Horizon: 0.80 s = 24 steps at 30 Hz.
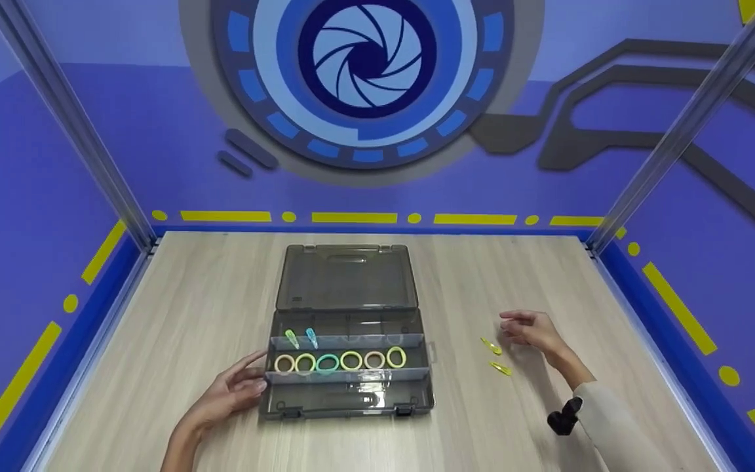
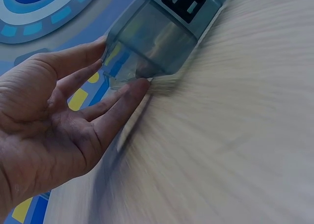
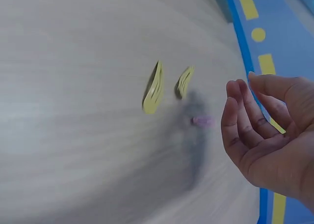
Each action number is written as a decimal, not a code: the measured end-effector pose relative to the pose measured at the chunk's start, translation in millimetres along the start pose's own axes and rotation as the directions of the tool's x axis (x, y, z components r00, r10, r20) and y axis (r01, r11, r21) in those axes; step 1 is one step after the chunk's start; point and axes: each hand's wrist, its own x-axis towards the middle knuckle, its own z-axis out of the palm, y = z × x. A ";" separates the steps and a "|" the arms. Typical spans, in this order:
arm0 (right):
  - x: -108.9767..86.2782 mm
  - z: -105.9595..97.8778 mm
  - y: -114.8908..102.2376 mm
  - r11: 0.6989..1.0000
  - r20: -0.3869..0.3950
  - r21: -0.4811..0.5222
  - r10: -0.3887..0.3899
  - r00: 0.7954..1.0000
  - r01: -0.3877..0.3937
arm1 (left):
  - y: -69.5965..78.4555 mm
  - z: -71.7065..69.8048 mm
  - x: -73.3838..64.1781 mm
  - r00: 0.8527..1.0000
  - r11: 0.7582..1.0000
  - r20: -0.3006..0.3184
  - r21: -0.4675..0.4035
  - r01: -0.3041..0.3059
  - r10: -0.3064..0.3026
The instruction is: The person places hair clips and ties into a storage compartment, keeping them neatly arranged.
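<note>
My left hand (image 1: 230, 391) touches the left side of a grey see-through plastic box (image 1: 348, 412) with extended fingertips. Several coloured hair ties (image 1: 328, 372) stand in a row in the box's middle compartment. Behind them, a green hair clip (image 1: 292, 339) and a blue hair clip (image 1: 312, 338) lean at the divider. Off to the right, my right hand (image 1: 535, 334) hovers over the table with fingers loosely bent and nothing between them. Beside it lie two yellow snap hair clips (image 3: 154, 88). A small pink hair clip (image 3: 203, 121) lies in that hand's shadow, hidden in the head view.
The box's lid (image 1: 346, 278) is folded back flat toward the rear of the wooden table (image 1: 476, 432). Blue printed panels (image 1: 377, 196) and metal posts (image 1: 669, 131) enclose the table at the back and sides. A black wrist device (image 1: 565, 417) sits on the right sleeve.
</note>
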 end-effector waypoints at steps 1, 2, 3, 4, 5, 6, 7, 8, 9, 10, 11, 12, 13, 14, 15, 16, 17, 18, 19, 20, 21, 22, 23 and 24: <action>0.0 -1.6 3.5 1.000 -0.020 -0.010 0.003 1.000 -0.004 | 0.0 0.1 0.0 1.000 1.000 0.000 0.001 -0.003 0.003; -0.3 -2.7 6.9 1.000 -0.039 -0.027 0.006 0.999 -0.007 | 0.1 0.2 -0.1 1.000 1.000 -0.001 0.003 -0.007 0.007; -0.5 -3.3 10.0 0.999 -0.060 -0.041 0.008 0.998 -0.010 | 0.2 0.3 -0.3 1.000 1.000 -0.002 0.004 -0.010 0.010; -0.8 -3.8 13.0 0.998 -0.073 -0.064 0.005 0.997 -0.010 | 0.3 0.4 -0.5 1.000 1.000 -0.004 0.005 -0.012 0.012; -1.4 -4.0 15.5 0.996 -0.086 -0.091 0.006 0.996 -0.014 | 0.4 0.6 -0.6 1.000 1.000 -0.005 0.006 -0.013 0.013; -2.1 -4.0 17.5 0.993 -0.096 -0.118 0.005 0.995 -0.016 | 0.3 0.7 -0.8 1.000 1.000 -0.006 0.006 -0.014 0.015; -2.3 -3.6 19.3 0.990 -0.105 -0.137 0.006 0.994 -0.021 | 0.2 1.0 -0.7 1.000 1.000 -0.009 0.006 -0.012 0.012; -2.6 -3.0 20.8 0.988 -0.107 -0.156 0.005 0.994 -0.022 | 0.1 1.2 -0.5 1.000 1.000 -0.012 0.006 -0.012 0.012; -2.9 -2.2 21.7 0.985 -0.109 -0.170 0.004 0.994 -0.022 | -0.1 1.3 -0.5 1.000 1.000 -0.012 0.006 -0.011 0.011; -3.5 -1.3 23.3 0.982 -0.110 -0.189 -0.001 0.994 -0.020 | -0.5 1.5 -0.5 1.000 1.000 -0.010 0.004 -0.012 0.013; -3.8 -0.2 24.5 0.979 -0.115 -0.203 -0.003 0.993 -0.020 | -0.7 1.7 -0.5 1.000 1.000 -0.010 0.004 -0.011 0.011; -3.8 1.0 25.4 0.974 -0.117 -0.224 -0.011 0.993 -0.016 | -0.8 1.7 -0.5 1.000 1.000 -0.011 0.005 -0.011 0.011; -3.5 2.4 26.0 0.971 -0.124 -0.239 -0.013 0.992 -0.017 | -0.8 1.6 -0.7 1.000 1.000 -0.011 0.005 -0.012 0.012; -3.4 3.7 26.3 0.965 -0.128 -0.262 -0.021 0.992 -0.013 | -0.8 1.5 -1.1 1.000 1.000 -0.010 0.004 -0.015 0.015; -3.0 4.9 26.6 0.959 -0.134 -0.282 -0.031 0.990 -0.008 | -0.6 1.4 -1.7 1.000 1.000 -0.008 0.002 -0.018 0.018; -2.4 5.8 26.9 0.952 -0.135 -0.305 -0.045 0.990 0.002 | -0.1 1.4 -2.0 1.000 1.000 -0.011 0.000 -0.016 0.016; -1.8 6.8 26.9 0.947 -0.135 -0.322 -0.058 0.989 0.011 | 0.6 1.5 -2.5 1.000 1.000 -0.014 0.000 -0.012 0.012; -1.1 7.7 27.0 0.941 -0.136 -0.337 -0.071 0.988 0.021 | 1.0 1.6 -3.0 1.000 1.000 -0.018 -0.001 -0.011 0.011; -0.9 8.4 26.8 0.938 -0.135 -0.346 -0.082 0.987 0.031 | 1.5 2.0 -3.5 1.000 1.000 -0.021 -0.002 -0.008 0.007; -0.9 8.9 26.7 0.932 -0.131 -0.360 -0.096 0.987 0.043 | 1.9 2.4 -3.8 1.000 1.000 -0.023 -0.001 -0.005 0.005; -1.0 9.1 26.9 0.929 -0.130 -0.366 -0.103 0.986 0.049 | 2.2 2.9 -4.0 1.000 1.000 -0.024 0.000 -0.001 0.001; -1.3 9.3 26.9 0.927 -0.131 -0.373 -0.107 0.986 0.051 | 2.4 3.4 -4.2 1.000 1.000 -0.024 0.001 0.003 -0.003; -1.7 9.5 27.0 0.925 -0.135 -0.377 -0.109 0.985 0.050 | 2.2 3.9 -4.3 1.000 1.000 -0.022 0.003 0.004 -0.004; -2.2 9.7 27.3 0.923 -0.138 -0.382 -0.108 0.985 0.048 | 1.9 4.3 -4.5 1.000 1.000 -0.020 0.004 0.005 -0.005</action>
